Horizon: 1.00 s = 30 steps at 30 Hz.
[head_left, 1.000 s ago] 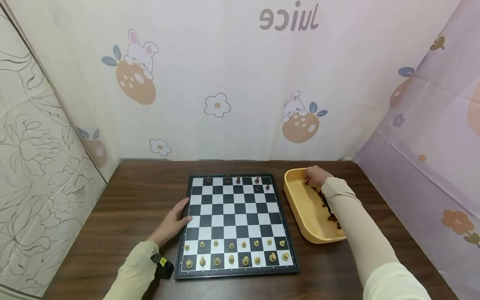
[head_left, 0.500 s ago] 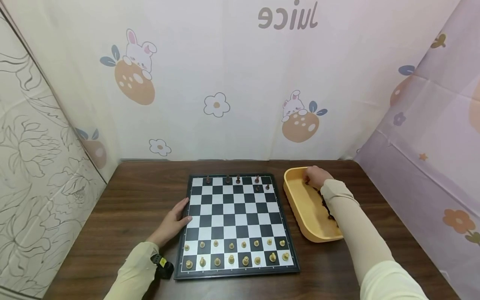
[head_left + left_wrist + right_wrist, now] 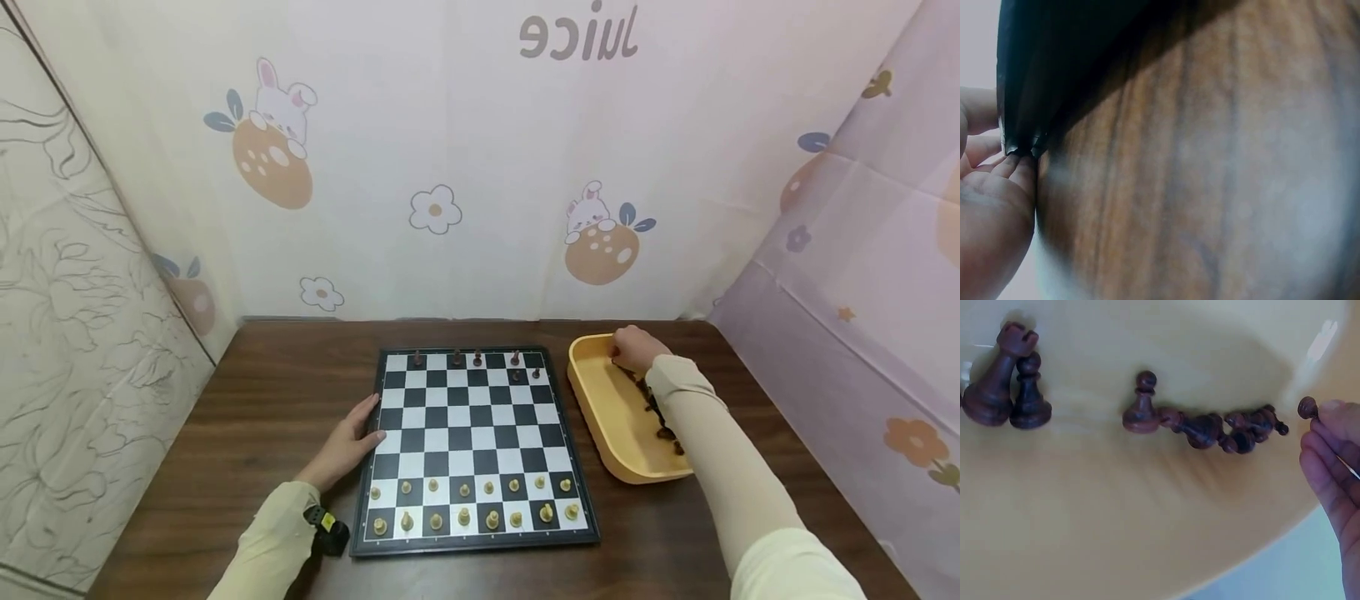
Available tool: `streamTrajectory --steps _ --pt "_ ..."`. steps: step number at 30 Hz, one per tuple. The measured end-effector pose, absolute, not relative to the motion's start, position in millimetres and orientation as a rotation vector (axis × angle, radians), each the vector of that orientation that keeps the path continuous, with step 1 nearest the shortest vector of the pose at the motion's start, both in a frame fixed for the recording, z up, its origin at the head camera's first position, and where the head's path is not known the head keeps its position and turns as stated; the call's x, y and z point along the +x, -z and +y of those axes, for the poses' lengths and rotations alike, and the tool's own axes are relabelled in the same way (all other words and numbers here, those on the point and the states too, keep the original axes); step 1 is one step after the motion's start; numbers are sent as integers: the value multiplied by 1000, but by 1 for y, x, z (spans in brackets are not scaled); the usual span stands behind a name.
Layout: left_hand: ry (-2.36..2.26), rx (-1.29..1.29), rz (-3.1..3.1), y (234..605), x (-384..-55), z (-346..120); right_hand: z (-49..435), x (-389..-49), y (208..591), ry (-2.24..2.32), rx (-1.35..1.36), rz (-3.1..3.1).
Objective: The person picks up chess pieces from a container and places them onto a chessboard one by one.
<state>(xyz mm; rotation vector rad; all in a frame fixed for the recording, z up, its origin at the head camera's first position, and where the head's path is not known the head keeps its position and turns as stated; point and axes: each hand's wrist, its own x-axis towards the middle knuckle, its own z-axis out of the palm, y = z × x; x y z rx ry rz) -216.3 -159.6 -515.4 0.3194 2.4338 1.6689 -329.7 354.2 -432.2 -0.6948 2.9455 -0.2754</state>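
Note:
Beside the chessboard (image 3: 466, 417), my left hand (image 3: 343, 450) rests at its left edge, thumb over the frame. In the left wrist view, its fingers (image 3: 1010, 169) touch the board's dark side. My right hand (image 3: 636, 350) is over the far end of the yellow tray (image 3: 600, 417). In the right wrist view, its thumb and fingers pinch a small dark red chess piece (image 3: 1307, 407), mostly hidden by them. Below, more dark red pieces lie along the tray, among them a rook (image 3: 1000, 375), an upright pawn (image 3: 1142, 403) and a tipped piece (image 3: 1202, 430).
Two rows of cream chess pieces (image 3: 463, 517) stand on the board's near side. Several dark red pieces (image 3: 477, 358) stand at its far right and back row. Brown wooden table (image 3: 300, 358) surrounds the board, with a printed curtain (image 3: 480, 250) behind it.
My right hand stays at the tray's far end; its forearm shifts slightly right and more dark pieces show beside it. My left hand stays at the board's edge.

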Motion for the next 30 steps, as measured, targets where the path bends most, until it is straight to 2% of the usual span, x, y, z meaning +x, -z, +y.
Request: streamTrajectory --steps 11,19,30 --pt "-1652 288 2399 513 -221 -160 348 -327 398 245 -759 2901" --pt "-1639 268 2400 514 -220 -160 324 -328 371 294 -803 2930" --pt "-1621 242 2392 515 -218 -159 282 -333 357 205 -892 2950"
